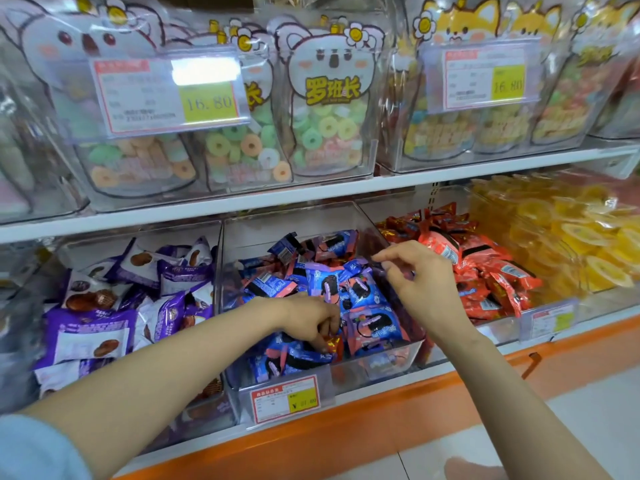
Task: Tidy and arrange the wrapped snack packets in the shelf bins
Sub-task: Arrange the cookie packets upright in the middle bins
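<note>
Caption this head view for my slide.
Left hand pinches a red-gold packet; right hand hovers over blue packets in the middle bin.

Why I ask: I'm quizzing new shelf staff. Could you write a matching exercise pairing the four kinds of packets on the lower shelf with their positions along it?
Column 1
1. purple packets
2. blue-and-pink packets
3. red packets
4. yellow packets

Column 2
A. far right
B. second from left
C. far left
D. third from left

Pairs: 1-C, 2-B, 3-D, 4-A
</note>
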The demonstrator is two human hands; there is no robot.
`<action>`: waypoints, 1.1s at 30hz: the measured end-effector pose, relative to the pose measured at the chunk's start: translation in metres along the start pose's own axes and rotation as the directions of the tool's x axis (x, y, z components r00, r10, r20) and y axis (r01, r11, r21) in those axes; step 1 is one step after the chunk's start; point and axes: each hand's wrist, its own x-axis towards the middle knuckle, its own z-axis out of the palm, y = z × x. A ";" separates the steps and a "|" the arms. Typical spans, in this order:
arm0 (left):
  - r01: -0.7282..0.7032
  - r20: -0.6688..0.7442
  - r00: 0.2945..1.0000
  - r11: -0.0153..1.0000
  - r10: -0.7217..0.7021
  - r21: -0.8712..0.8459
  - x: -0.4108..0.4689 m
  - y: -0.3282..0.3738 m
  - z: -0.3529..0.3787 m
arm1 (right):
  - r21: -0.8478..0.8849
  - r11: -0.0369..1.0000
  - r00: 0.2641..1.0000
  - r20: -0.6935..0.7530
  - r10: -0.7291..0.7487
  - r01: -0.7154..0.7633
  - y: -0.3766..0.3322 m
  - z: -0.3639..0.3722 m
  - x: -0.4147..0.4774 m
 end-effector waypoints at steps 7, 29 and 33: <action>-0.180 -0.440 0.897 0.939 0.035 -0.294 -0.031 -0.006 -0.029 | 0.085 0.996 0.984 0.176 -0.031 0.016 -0.009 0.004 -0.002; -0.009 -0.422 0.907 0.998 -0.015 -0.054 0.012 0.042 0.016 | 0.341 0.918 0.974 -0.026 0.225 -0.203 0.001 -0.027 -0.004; 0.073 -0.463 0.885 0.996 -0.040 0.054 -0.009 0.019 0.000 | 0.360 0.910 0.974 -0.010 0.226 -0.207 -0.002 -0.028 -0.003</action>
